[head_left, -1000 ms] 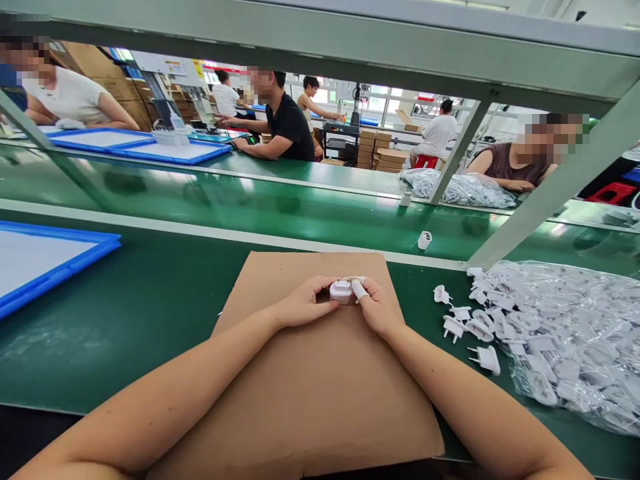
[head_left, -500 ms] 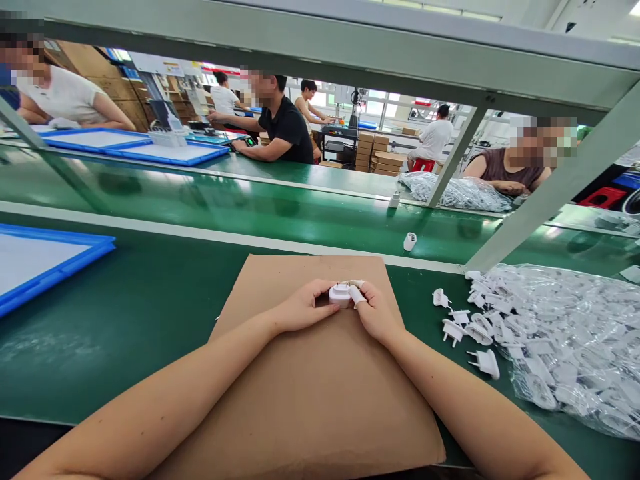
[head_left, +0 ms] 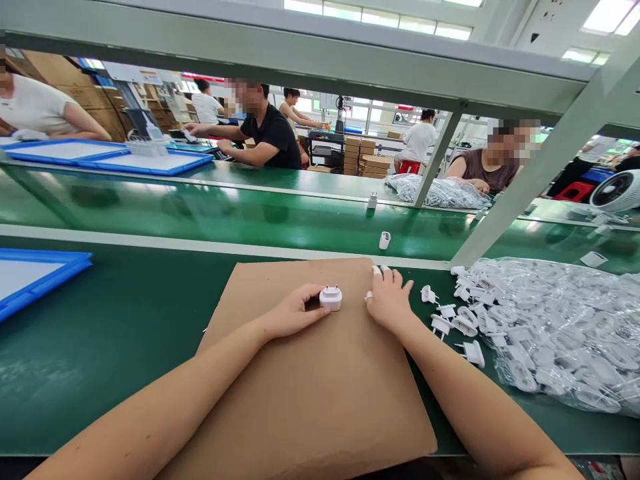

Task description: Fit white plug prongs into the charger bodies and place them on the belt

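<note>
Hidden stuff first: left hand (head_left: 293, 317) covers the left end of the white adapter (head_left: 331, 300); its underside and the tips of the far fingers can't be seen. Blue-rimmed tray (head_left: 50, 281) is cut off by the left edge, clear bag (head_left: 560, 333) of white plug pieces by the right; glare and overlap make single pieces in it hard to separate. Cardboard sheet (head_left: 300, 387) runs out of frame at the bottom, partly under the left forearm. Adapter is over the upper middle of the sheet, two pins up. Left hand: closed on it, thumb on the near side, fingers behind. Right hand (head_left: 390, 303): open, fingers spread, no object in it, white covers on some fingertips, at the sheet's upper right edge; can't tell if it's touching. Loose plug pieces (head_left: 473, 353) sit between right hand and bag.
</note>
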Demonstrator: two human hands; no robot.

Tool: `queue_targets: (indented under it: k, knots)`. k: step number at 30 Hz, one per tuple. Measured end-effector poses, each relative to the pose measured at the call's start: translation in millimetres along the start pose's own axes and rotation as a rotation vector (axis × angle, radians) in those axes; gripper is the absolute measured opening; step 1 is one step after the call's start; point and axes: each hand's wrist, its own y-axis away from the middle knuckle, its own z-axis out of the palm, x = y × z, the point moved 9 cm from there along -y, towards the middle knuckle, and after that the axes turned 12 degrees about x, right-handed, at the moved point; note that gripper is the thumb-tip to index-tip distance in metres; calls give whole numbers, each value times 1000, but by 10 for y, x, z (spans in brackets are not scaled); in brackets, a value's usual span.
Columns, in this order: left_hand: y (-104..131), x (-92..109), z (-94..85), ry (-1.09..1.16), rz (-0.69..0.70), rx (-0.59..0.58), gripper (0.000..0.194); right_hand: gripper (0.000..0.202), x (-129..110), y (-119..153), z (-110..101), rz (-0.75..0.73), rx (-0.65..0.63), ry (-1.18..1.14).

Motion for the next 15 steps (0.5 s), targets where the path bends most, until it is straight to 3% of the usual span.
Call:
queue_targets:
  k: [4,7,15]
  knots:
    - [-47,-30,25,46,-53,7,55,67,407,-19,11,211,-124,202]
    - [-219,-88,-61,25,-95,59,56,62,477,-57,-40,154,-103,235]
    - [-1207,-472,-967,-276,-197,585,43,56,203,-129,-124,-95,68,34]
